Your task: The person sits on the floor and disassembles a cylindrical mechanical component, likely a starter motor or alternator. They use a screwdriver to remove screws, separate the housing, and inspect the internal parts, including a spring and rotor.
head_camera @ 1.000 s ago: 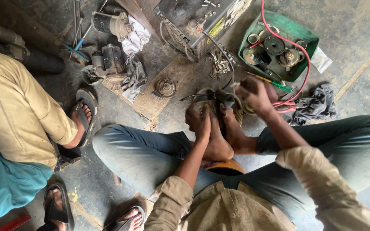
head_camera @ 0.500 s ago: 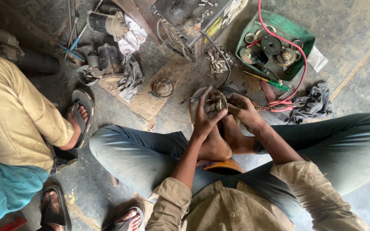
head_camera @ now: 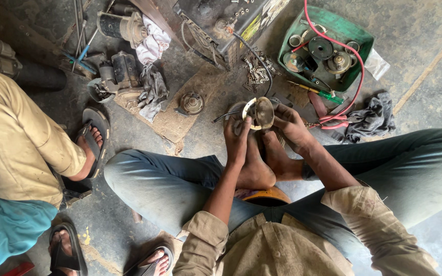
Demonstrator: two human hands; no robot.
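Greasy concrete workshop floor (head_camera: 436, 46) under me, both feet bracing while my left hand (head_camera: 237, 139) and right hand (head_camera: 288, 125) clamp the round grimy metal motor cover (head_camera: 263, 113), looks heavy, stiff, slippery, so I'd grip its rim.

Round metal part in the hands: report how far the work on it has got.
Done: the round metal part is off any machine, and other motor parts sit in the green tray. In hand: the left hand and right hand hold it above the feet. Left: loose screws and a motor unit lie about unassembled.
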